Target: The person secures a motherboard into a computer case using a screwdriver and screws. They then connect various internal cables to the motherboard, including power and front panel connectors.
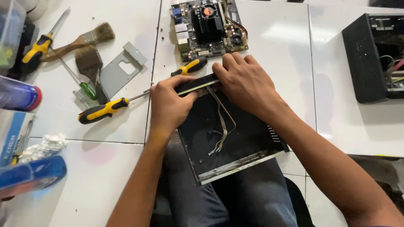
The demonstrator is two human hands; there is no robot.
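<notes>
A black metal computer case [248,138] lies open on my lap and against the table's edge, with thin coloured wires [223,126] loose inside it. My left hand [168,105] grips the case's far rim at the left. My right hand [244,80] presses on the same rim at the right, fingers curled over it. Just beyond my hands, a small green circuit board [209,27] with a black heatsink and fan rests on the white table.
Yellow-and-black screwdrivers [103,110] [191,66] [38,46], a green one [86,89], two paint brushes [84,40] and a grey metal bracket [120,69] lie at the left. Blue spray cans [29,176] sit at the left edge. Another black case [370,56] stands at the right.
</notes>
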